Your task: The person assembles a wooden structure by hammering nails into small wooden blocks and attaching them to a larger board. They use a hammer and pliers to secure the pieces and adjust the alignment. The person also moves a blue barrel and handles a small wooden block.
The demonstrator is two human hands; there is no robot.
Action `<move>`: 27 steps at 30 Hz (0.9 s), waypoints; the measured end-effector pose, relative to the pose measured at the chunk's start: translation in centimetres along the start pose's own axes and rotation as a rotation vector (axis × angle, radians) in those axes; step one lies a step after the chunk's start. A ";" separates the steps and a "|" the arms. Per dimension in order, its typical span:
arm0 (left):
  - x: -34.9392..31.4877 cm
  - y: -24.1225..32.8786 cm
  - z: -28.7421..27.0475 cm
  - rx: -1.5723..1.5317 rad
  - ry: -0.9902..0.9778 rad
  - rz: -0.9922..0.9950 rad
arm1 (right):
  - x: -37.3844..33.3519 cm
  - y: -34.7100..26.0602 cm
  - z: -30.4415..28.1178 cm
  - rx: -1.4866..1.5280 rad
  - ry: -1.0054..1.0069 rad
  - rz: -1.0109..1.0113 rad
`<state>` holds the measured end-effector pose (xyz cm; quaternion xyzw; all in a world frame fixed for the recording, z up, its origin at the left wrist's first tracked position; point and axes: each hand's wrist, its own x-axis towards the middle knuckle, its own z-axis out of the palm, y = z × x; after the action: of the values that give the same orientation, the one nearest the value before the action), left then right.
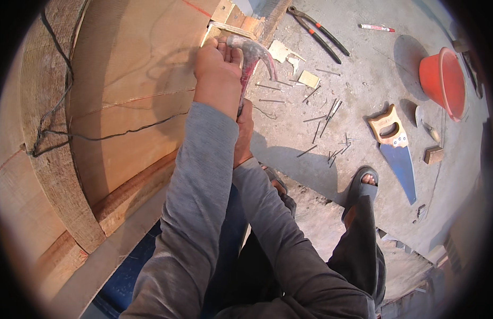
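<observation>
My right hand (244, 135) is wrapped round the handle of a claw hammer (251, 49); my left forearm partly hides this hand. The hammer's worn metal head is up beside my left hand (219, 66), its claw pointing right. My left hand's fingers are curled in a pinch at a small wooden block (233, 30) on the edge of the wooden panel (135, 64). What they pinch is too small to make out. Several loose nails (312, 119) lie on the concrete to the right, near a small square of wood (308, 79).
Black-handled pincers (318, 34) and a red-and-white marker (376, 27) lie on the ground. A handsaw (396, 159), a trowel (430, 132), a wood offcut (433, 154) and an orange bucket (442, 82) are farther right. A dark wire (113, 137) crosses the panel beside a thick timber (49, 138).
</observation>
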<state>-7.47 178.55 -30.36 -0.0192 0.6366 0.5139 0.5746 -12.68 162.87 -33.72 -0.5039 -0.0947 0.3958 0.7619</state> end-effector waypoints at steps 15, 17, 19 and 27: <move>-0.7 -0.1 0.1 -0.013 -0.031 0.012 | -0.2 2.6 -1.1 -0.192 -0.015 -0.045; -0.1 -0.1 -0.2 -0.003 -0.042 0.011 | -0.4 1.9 -1.4 -0.175 -0.026 0.010; 0.1 -0.1 -0.1 -0.019 -0.042 -0.010 | -0.4 1.3 -0.6 0.025 0.064 0.044; 0.2 -0.2 -0.5 -0.028 -0.013 0.022 | 0.0 0.6 -0.9 0.124 0.053 0.112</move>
<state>-7.73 178.21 -30.73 -0.0167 0.6259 0.5292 0.5727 -12.43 162.35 -34.64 -0.4707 -0.0216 0.4295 0.7704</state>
